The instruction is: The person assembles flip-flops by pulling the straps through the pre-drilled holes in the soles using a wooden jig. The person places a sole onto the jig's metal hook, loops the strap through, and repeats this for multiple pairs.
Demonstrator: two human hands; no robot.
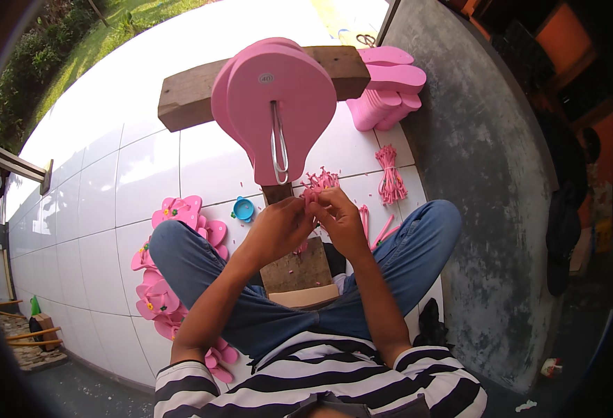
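Note:
Close together in front of my lap, my left hand (278, 226) and my right hand (342, 219) pinch a small pink flip-flop strap (310, 197) between their fingertips. Fingers cover much of it. Just beyond them lies a cluster of pink straps (320, 180). Above the hands, pink flip-flop soles (282, 80) stand on a wooden beam (189, 96). A looped metal wire tool (279, 146) sticks out of the front sole and hangs down. Neither hand touches the soles.
Pink flip-flops (158, 296) pile by my left knee, near a small blue bowl (243, 210). At the right stand stacked soles (376, 108), with a tied strap bundle (391, 182) and loose straps (383, 231) nearer. A wooden board (296, 268) lies between my legs; a grey surface (487, 230) borders the right.

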